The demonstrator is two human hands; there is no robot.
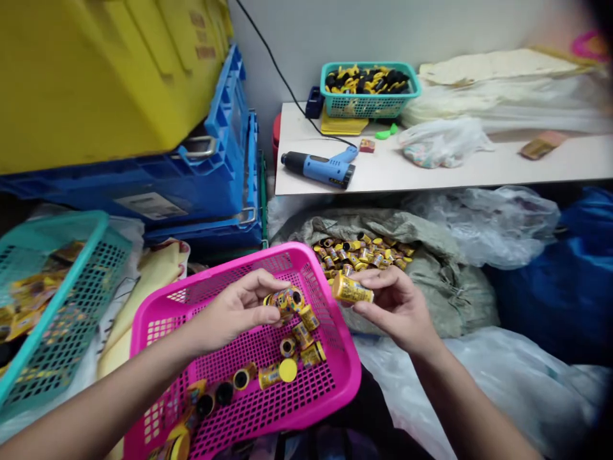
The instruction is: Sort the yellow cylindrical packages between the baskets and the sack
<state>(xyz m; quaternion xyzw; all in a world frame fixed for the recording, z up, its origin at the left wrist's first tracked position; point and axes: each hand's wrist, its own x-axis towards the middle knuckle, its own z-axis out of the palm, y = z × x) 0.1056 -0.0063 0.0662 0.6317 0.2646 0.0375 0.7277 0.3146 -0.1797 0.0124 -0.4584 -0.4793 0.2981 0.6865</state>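
Note:
My left hand (246,310) holds a small printed yellow container (286,300) over a pink basket (352,364), its dark round end facing right. Between the thumb and fingers of my right hand (395,303) is another yellow container (352,289), lying sideways just past the basket's right rim. Inside the basket lie several similar containers (272,375), some showing dark round ends and one a yellow end. Beyond it, a grey-green sack (431,287) lies open with many small yellow containers (357,254) in it.
A heat gun (320,168) and a teal basket (371,105) of black and yellow pieces sit on a white shelf (297,137). Blue crates (191,185) stand at left, above another teal basket (103,255). Clear plastic bags (502,377) lie at right.

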